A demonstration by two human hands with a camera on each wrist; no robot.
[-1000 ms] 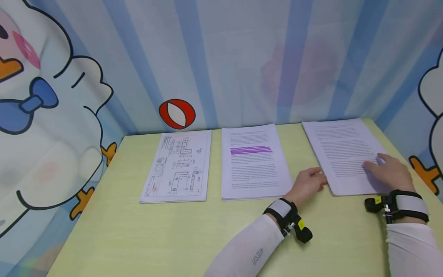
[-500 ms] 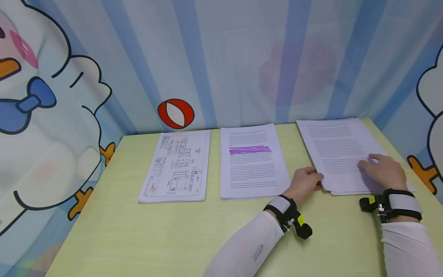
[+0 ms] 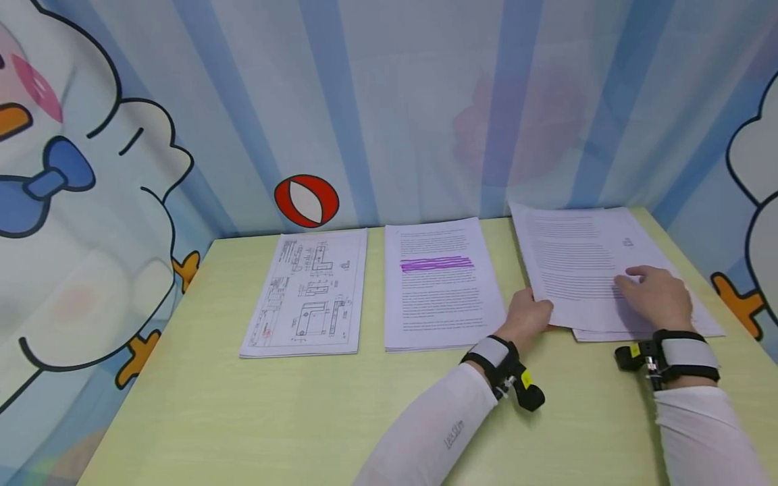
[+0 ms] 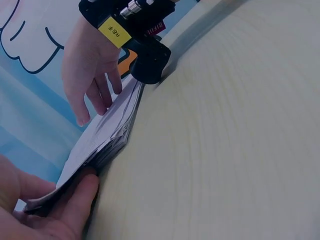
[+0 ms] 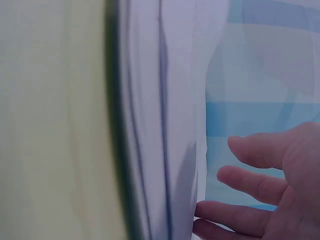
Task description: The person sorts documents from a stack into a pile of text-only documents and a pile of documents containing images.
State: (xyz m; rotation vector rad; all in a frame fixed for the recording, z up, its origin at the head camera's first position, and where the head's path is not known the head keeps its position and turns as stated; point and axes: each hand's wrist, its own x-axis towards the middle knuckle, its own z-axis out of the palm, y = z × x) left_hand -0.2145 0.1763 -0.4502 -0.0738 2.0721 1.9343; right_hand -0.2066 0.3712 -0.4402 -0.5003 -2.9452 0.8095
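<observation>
My left hand (image 3: 524, 317) pinches the left edge of the upper printed sheets (image 3: 565, 260), which are shifted left off the pile beneath. In the left wrist view the thumb lies over the paper edge and the fingers (image 4: 80, 200) are under it, with the sheets bent up there. The lower paper stack (image 3: 650, 253), bearing a small block of text, shows along the right side and front. Over the papers is my right hand (image 3: 659, 295), its fingers extended. The right wrist view has its lower fingertips right at the paper surface, beside layered sheet edges (image 5: 160, 125).
Left of the hands lies a paper stack with purple marker strokes (image 3: 446, 304). Farther left is a stack of technical drawings (image 3: 310, 293). The light yellow table (image 3: 292, 418) ends at a striped curtain (image 3: 413, 121) behind, and cartoon-printed fabric (image 3: 79, 270) hangs at the side.
The upper sheets have slid left with my left hand, uncovering part of the stack beneath. My right hand has moved left across the paper too.
</observation>
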